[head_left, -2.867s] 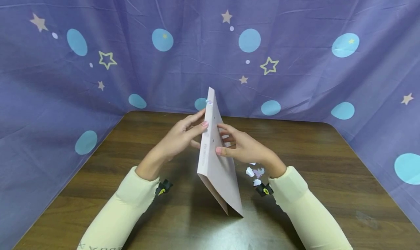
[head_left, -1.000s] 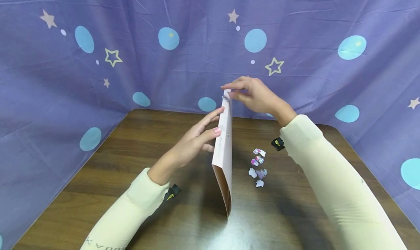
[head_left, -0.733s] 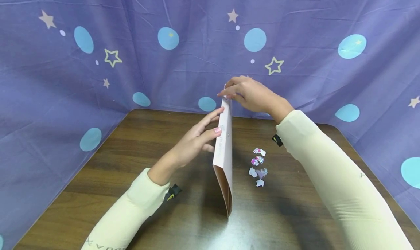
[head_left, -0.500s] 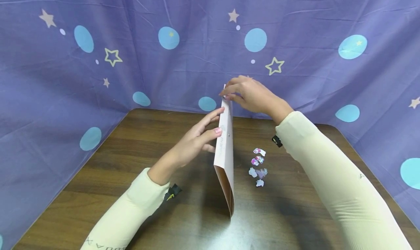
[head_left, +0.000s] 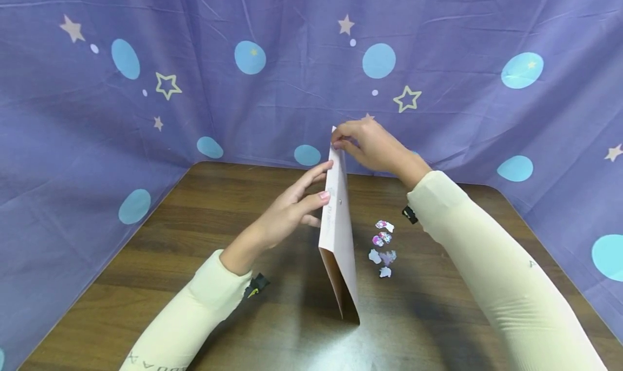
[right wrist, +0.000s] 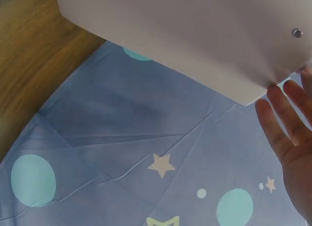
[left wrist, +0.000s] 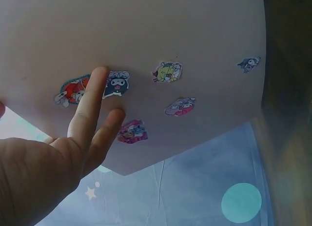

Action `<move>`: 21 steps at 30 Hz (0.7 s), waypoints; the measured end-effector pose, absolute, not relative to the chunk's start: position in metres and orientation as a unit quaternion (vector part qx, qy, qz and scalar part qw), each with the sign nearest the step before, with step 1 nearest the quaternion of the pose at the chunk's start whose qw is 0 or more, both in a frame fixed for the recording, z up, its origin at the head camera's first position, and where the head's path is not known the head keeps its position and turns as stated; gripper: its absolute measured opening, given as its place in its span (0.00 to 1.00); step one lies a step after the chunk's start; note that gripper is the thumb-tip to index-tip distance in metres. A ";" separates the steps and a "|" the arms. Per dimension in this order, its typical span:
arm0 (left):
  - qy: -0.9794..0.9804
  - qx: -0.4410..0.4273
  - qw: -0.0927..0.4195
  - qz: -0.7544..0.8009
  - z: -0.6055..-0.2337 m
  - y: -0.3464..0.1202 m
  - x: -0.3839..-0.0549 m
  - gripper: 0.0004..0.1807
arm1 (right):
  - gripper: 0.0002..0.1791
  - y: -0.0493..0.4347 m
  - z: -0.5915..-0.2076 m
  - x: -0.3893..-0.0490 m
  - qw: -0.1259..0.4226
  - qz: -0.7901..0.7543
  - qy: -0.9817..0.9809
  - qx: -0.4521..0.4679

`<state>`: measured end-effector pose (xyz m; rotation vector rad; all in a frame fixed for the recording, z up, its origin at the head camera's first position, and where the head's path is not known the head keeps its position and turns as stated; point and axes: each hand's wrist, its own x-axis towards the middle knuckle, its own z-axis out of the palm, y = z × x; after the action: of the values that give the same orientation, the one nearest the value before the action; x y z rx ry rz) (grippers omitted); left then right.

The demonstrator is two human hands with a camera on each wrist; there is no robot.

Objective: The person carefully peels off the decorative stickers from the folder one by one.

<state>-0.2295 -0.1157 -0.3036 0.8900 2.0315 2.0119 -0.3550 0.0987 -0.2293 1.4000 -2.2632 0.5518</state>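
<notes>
So there's a pale pink ring binder standing tent-style on a dark wood-grain table, spine up, covers spread apart at the bottom of the near end. Faint grey lettering runs along the spine.

Left hand is on the binder's left side: thumb on the spine, fingers pretty much straight and spread against the cover, just touching, not wrapped around anything. The left wrist view shows a bunch of cartoon stickers on that cover, and two fingertips land right by a dark blue one and a pink one.

Right hand is up at the far end of the spine, fingers bent, thumb and index tips close together on it. Can't tell if they're pinching something there. The right cover has a metal rivet.

Right of the binder, little cut-out stickers lie on the table, some pink, some whitish, one purplish. Backdrop's a purple-blue curtain with stars and turquoise dots.
</notes>
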 end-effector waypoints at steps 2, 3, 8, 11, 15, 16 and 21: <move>0.676 0.294 0.073 0.671 -0.304 -0.115 -0.230 0.36 | 0.02 0.099 -0.233 -0.357 0.219 0.214 -0.807 0.505; 0.677 0.293 0.071 0.672 -0.305 -0.115 -0.230 0.36 | 0.01 0.099 -0.235 -0.358 0.222 0.221 -0.806 0.502; 0.676 0.284 0.069 0.677 -0.307 -0.111 -0.231 0.37 | 0.03 0.099 -0.241 -0.358 0.202 0.292 -0.806 0.473; 0.668 0.274 0.071 0.688 -0.309 -0.109 -0.230 0.40 | 0.05 0.097 -0.249 -0.358 0.138 0.378 -0.813 0.421; 0.653 0.256 0.073 0.709 -0.309 -0.106 -0.229 0.46 | 0.07 0.093 -0.261 -0.358 0.058 0.476 -0.806 0.348; 0.650 0.251 0.074 0.713 -0.309 -0.106 -0.229 0.47 | 0.07 0.092 -0.263 -0.358 0.047 0.490 -0.802 0.339; 0.664 0.232 0.061 0.708 -0.307 -0.107 -0.227 0.51 | 0.08 0.089 -0.271 -0.357 0.020 0.529 -0.784 0.324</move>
<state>-0.2266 -0.1067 -0.3069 0.7023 2.0096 2.1419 -0.3570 0.0890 -0.2715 1.0056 -2.4314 1.6425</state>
